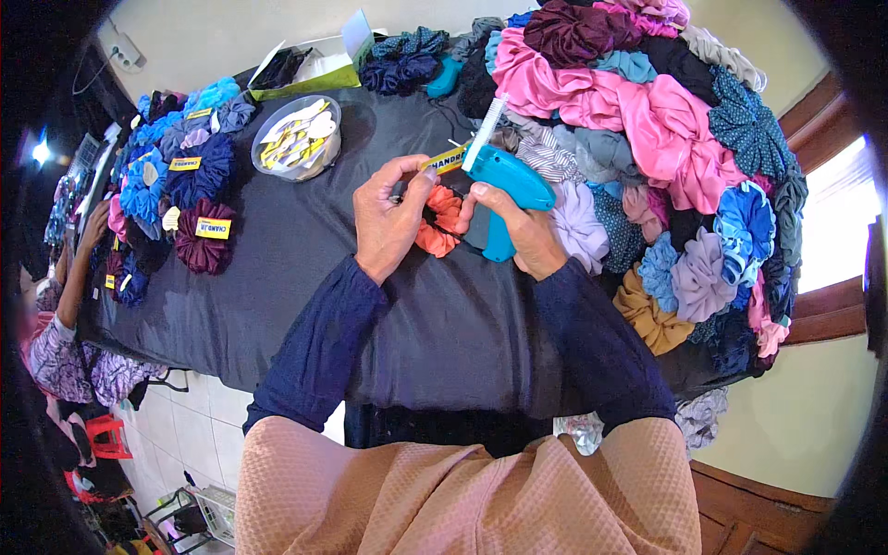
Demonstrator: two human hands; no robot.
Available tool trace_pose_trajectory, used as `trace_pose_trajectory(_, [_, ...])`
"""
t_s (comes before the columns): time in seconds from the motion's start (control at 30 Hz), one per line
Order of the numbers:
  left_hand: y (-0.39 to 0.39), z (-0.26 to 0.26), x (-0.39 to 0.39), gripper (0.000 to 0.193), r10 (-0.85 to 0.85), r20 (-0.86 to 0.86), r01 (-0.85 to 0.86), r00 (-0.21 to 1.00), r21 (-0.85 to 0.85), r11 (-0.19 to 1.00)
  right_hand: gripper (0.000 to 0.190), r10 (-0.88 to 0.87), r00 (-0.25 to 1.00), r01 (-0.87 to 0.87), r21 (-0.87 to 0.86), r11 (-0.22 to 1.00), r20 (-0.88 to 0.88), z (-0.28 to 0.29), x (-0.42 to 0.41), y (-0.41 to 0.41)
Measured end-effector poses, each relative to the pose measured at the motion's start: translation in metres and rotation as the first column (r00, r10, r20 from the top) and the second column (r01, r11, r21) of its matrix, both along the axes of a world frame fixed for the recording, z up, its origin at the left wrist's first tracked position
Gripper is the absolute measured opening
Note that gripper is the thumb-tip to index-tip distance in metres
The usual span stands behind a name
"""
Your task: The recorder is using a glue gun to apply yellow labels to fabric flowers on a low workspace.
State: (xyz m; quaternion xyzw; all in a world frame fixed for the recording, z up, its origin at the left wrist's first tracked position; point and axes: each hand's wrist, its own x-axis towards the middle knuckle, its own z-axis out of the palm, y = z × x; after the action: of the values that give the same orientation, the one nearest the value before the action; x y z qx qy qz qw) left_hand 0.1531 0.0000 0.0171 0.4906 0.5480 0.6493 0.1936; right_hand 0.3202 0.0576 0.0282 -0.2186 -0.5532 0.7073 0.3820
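Observation:
My right hand is wrapped around a teal tagging gun with a white strip of plastic fasteners standing up from it. Between thumb and finger, my left hand pinches a small yellow label that bears writing. The label's other end meets the front of the gun by its needle. Below the label is an orange scrunchie, between my two hands and partly covered by my fingers. Whether the needle passes through the label I cannot tell.
Loose scrunchies in many colours are heaped at right. A clear plastic tub of labels stands at back left. Tagged scrunchies lie at left, near a co-worker's arm. Behind are an open box and another teal tool.

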Motion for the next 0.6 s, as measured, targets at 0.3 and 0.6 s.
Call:
trace_pose_trajectory(0.3, [0.003,0.007,-0.031,0.015,-0.060,-0.101,0.064,0.993,0.034,0.997,0.028,0.096,0.991,-0.111,-0.177,0.978,-0.089,0.001,0.007,0.004])
trace_pose_trajectory(0.6, [0.007,0.002,-0.058,0.020,-0.248,-0.545,0.123,0.801,-0.256,0.959,0.029,0.137,0.987,-0.149,-0.156,0.976,-0.088,0.000,0.009,0.007])
